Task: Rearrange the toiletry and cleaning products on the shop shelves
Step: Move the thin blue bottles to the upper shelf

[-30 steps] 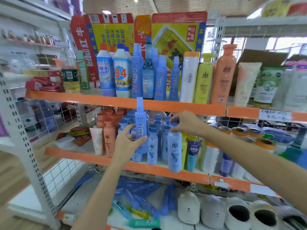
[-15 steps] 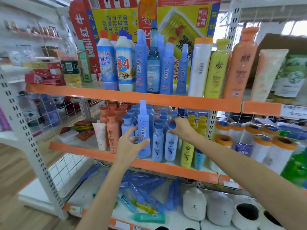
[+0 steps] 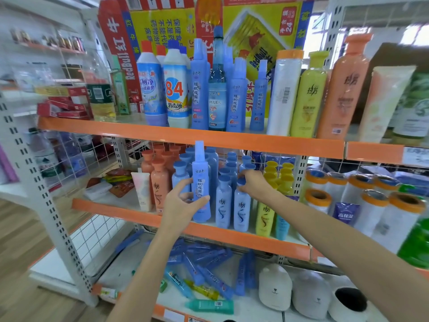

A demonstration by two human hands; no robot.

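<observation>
Left hand (image 3: 183, 203) grips tall blue plastic spray bottle (image 3: 201, 182), upright on orange-edged middle shelf (image 3: 232, 235). Right hand (image 3: 253, 184) pinches short blue round-capped bottle (image 3: 242, 205) beside it. Step: placing. Next: probably release, align rows.

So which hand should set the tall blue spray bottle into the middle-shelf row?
Left. The left hand already grips the tall blue spray bottle at the shelf front; the right hand is busy pinching a short blue bottle by its cap.
</observation>
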